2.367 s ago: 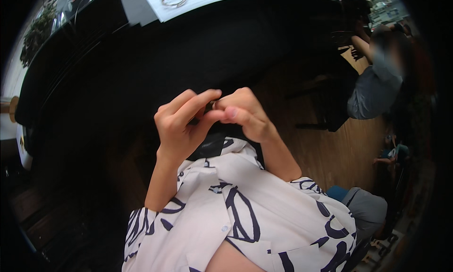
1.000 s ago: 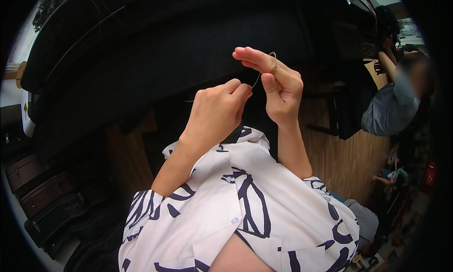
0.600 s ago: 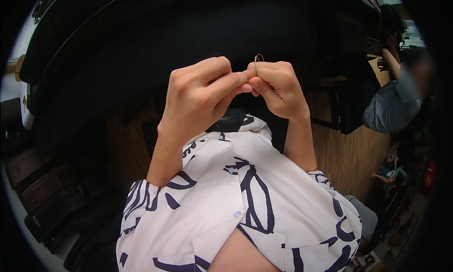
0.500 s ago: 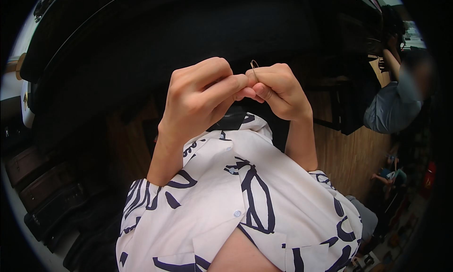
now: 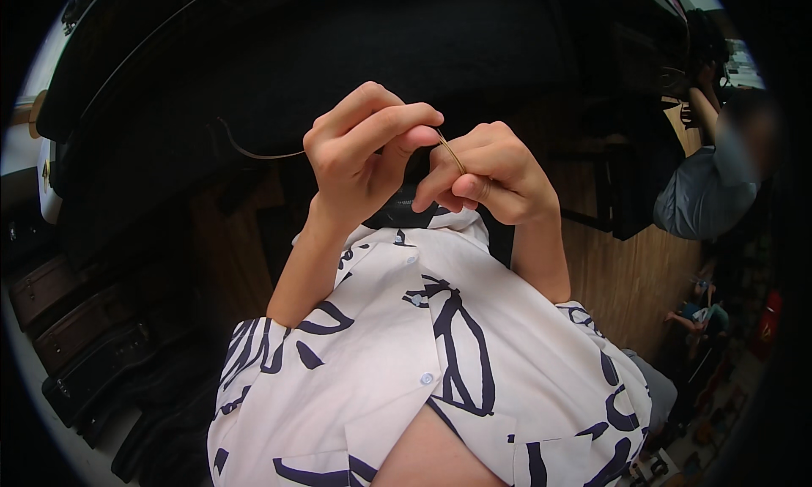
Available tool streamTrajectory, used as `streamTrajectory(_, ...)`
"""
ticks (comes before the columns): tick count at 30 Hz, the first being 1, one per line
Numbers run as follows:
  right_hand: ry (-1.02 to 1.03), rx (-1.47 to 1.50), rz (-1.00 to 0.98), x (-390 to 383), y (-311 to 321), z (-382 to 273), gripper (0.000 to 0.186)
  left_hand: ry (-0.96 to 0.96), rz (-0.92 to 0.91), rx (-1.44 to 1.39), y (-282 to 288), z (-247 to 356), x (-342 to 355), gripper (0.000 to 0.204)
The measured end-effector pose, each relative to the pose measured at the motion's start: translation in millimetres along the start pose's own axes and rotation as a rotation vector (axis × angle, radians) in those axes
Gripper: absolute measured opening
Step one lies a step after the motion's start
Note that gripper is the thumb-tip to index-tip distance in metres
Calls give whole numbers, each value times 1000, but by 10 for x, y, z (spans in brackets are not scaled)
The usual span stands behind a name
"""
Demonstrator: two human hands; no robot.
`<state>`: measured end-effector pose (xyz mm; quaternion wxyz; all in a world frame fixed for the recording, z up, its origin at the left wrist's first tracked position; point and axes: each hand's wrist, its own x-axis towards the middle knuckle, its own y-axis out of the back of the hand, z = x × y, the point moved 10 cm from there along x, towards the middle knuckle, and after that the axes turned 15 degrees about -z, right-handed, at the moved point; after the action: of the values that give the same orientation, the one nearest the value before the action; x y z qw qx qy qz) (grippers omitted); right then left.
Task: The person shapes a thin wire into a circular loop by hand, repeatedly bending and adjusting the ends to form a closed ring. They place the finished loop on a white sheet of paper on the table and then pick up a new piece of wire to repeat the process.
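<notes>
A thin brass-coloured wire [image 5: 452,154], apparently looped or doubled, runs on a slant between my two hands above my chest. My left hand [image 5: 357,153] pinches its upper end between thumb and index finger. Lower down, thumb and curled fingers of my right hand [image 5: 499,176] press on the wire. From behind the left hand a loose curved strand [image 5: 264,156] sticks out to the left, seemingly part of the same wire. The stretch behind the left palm is hidden.
A large black surface [image 5: 406,56] lies beyond my hands. Dark brown cases [image 5: 85,326] are lined up at the left. Wooden floor [image 5: 617,276] shows at the right, where a person in grey [image 5: 706,191] sits by a dark bench.
My hands have drawn slightly apart. The left has risen and its fingers have opened out into a pinch. The wire's slant has changed and a loose strand now shows at the left.
</notes>
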<state>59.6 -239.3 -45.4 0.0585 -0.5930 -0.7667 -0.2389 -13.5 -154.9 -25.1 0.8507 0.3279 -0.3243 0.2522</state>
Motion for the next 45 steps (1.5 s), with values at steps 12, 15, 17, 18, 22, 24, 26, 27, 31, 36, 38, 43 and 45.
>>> streamTrajectory(12,184,-70,189,33,75,-262,54,201,-98,43,-251,-95,-44,26)
streamTrajectory(15,167,-166,229,13,126,-293,54,191,-182,53,-333,-33,-29,52)
streamTrajectory(17,165,-212,292,-6,171,-304,55,205,-216,28,-390,-49,-35,51)
streamTrajectory(18,165,-235,324,-22,191,-314,55,239,-232,-15,-425,-75,-76,47)
streamTrajectory(22,219,-293,431,-72,320,-357,43,170,-270,42,-462,-30,-92,26)
streamTrajectory(24,179,-351,452,-97,355,-365,45,151,-277,65,-447,40,-21,16)
streamTrajectory(26,174,-382,514,-134,389,-337,45,165,-301,140,-465,77,6,16)
streamTrajectory(27,164,-410,539,-140,406,-343,39,157,-327,190,-471,94,13,15)
streamTrajectory(31,65,-640,647,-231,478,-311,25,186,-425,310,-467,155,36,15)
streamTrajectory(36,-114,-814,561,-203,462,-246,20,124,-333,366,-238,270,109,8)
streamTrajectory(38,-170,-764,442,-190,418,-162,28,115,-262,308,-95,266,151,7)
streamTrajectory(43,-37,-272,254,-90,251,-114,42,86,-114,221,60,205,139,7)
streamTrajectory(45,31,-199,234,-106,243,-110,42,72,-77,201,101,221,146,4)
